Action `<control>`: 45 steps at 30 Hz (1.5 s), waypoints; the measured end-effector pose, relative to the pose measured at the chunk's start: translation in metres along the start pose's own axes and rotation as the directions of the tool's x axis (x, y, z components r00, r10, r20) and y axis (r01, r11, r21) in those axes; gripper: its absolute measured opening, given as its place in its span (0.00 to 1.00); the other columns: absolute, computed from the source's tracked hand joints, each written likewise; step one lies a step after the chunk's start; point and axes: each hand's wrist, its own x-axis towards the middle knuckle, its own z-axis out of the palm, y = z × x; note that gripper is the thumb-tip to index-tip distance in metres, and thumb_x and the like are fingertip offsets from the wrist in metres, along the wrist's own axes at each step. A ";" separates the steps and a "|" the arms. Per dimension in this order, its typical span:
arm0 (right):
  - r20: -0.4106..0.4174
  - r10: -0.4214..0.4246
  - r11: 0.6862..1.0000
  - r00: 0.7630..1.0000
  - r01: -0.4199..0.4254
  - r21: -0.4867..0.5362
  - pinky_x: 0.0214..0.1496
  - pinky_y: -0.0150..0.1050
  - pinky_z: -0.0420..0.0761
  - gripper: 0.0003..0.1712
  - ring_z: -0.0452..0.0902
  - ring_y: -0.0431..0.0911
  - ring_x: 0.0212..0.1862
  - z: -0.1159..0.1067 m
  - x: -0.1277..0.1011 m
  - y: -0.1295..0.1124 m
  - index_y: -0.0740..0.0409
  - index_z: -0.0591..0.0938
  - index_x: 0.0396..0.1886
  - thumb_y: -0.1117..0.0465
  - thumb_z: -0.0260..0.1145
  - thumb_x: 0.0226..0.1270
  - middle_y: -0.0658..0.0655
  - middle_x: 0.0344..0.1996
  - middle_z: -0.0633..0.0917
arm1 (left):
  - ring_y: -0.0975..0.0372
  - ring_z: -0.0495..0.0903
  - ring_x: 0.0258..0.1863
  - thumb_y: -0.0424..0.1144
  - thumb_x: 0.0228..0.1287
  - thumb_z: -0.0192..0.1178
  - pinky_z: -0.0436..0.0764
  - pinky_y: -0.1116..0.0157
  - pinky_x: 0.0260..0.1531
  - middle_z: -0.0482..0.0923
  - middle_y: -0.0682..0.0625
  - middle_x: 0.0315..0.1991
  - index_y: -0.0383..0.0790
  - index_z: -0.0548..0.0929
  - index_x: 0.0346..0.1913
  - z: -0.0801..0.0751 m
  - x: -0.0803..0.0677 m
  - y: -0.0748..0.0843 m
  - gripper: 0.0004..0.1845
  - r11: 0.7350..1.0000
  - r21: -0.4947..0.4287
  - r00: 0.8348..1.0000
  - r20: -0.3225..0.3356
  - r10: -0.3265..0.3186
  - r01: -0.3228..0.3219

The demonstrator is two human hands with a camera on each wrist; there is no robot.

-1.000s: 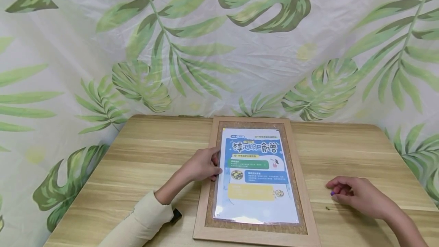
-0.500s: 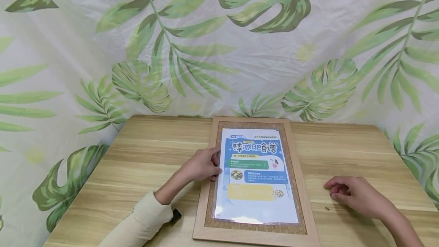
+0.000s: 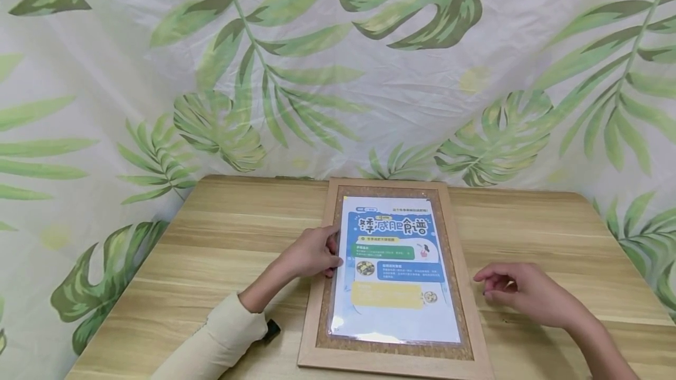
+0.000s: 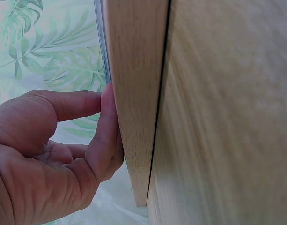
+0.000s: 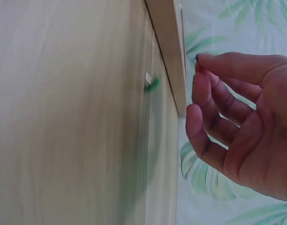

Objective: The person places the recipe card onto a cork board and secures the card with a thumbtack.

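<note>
A laminated sheet (image 3: pixel 396 321) printed in blue, green and yellow lies on a wood-framed corkboard (image 3: pixel 393 351). My left hand (image 3: pixel 314 253) pinches the sheet's left edge between thumb and curled fingers; in the left wrist view its fingertips (image 4: pixel 107 93) lie right at the frame's inner side. To the right of the board, just above the table, my right hand (image 3: pixel 528 293) pinches a tiny purple pushpin (image 5: pixel 197 57). Most of that pin is hidden by the thumb and forefinger. Small pins show at the sheet's top corners, a yellow one (image 3: pixel 345 198) on the left.
A small green piece with a pale tip (image 5: pixel 153 85), blurred, lies on the table (image 3: pixel 248 227) near the board's right side. A small black object (image 3: pixel 271 331) sits beside the left sleeve (image 3: pixel 227 333). Behind the table hangs a leaf-patterned cloth (image 3: pixel 296 75).
My right hand has moved left, closer to the board's right edge, with the purple pushpin still in its fingers. My left hand and the sheet stay in place.
</note>
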 end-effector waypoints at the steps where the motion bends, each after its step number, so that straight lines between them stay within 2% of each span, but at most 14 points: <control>1: 0.008 -0.007 1.000 1.000 0.007 0.017 0.34 0.30 0.81 0.09 0.78 0.33 0.34 0.002 0.002 -0.002 0.51 0.85 0.45 0.62 0.70 0.66 0.42 0.31 0.84 | 0.61 0.83 0.21 0.28 0.59 0.68 0.83 0.65 0.21 0.76 0.45 0.33 0.30 0.61 0.74 0.000 0.000 0.000 0.41 1.000 0.002 1.000 -0.001 0.000 0.000; 7: 0.033 -0.017 0.999 0.999 0.015 0.046 0.33 0.30 0.79 0.08 0.77 0.34 0.34 0.010 0.015 -0.018 0.49 0.86 0.44 0.60 0.70 0.66 0.41 0.30 0.83 | 0.60 0.83 0.21 0.27 0.59 0.68 0.83 0.64 0.21 0.77 0.44 0.33 0.30 0.60 0.74 0.000 0.001 0.001 0.42 1.000 -0.003 1.000 -0.001 -0.005 0.005; 13: 0.071 0.015 0.998 0.997 -0.019 0.055 0.34 0.30 0.79 0.08 0.77 0.35 0.33 0.017 0.025 -0.032 0.49 0.86 0.44 0.61 0.71 0.65 0.42 0.29 0.82 | 0.60 0.83 0.21 0.28 0.59 0.68 0.83 0.64 0.22 0.76 0.44 0.33 0.31 0.61 0.74 0.002 0.003 0.001 0.41 1.000 -0.008 1.000 0.003 -0.005 0.005; 28: 0.154 0.015 0.996 0.988 -0.028 0.082 0.36 0.31 0.80 0.09 0.77 0.36 0.33 0.036 0.048 -0.052 0.50 0.86 0.43 0.64 0.69 0.65 0.43 0.29 0.82 | 0.60 0.82 0.21 0.27 0.59 0.68 0.83 0.64 0.21 0.76 0.44 0.33 0.31 0.63 0.73 0.000 0.001 0.005 0.39 1.000 0.001 1.000 -0.005 -0.009 0.009; 39: 0.168 -0.017 0.989 0.986 -0.008 0.145 0.36 0.31 0.80 0.09 0.77 0.36 0.33 0.057 0.064 -0.066 0.52 0.86 0.43 0.66 0.69 0.64 0.43 0.29 0.83 | 0.60 0.82 0.20 0.28 0.59 0.68 0.84 0.64 0.21 0.77 0.44 0.32 0.30 0.64 0.72 0.000 0.001 0.003 0.38 1.000 0.018 1.000 -0.006 0.002 -0.002; 45: 0.144 -0.016 0.988 0.989 -0.007 0.155 0.35 0.31 0.80 0.12 0.77 0.37 0.33 0.067 0.070 -0.078 0.52 0.86 0.46 0.64 0.71 0.63 0.43 0.29 0.83 | 0.61 0.82 0.20 0.28 0.59 0.68 0.84 0.64 0.21 0.77 0.44 0.32 0.30 0.65 0.71 0.001 0.001 0.002 0.38 1.000 0.015 1.000 -0.006 0.002 -0.002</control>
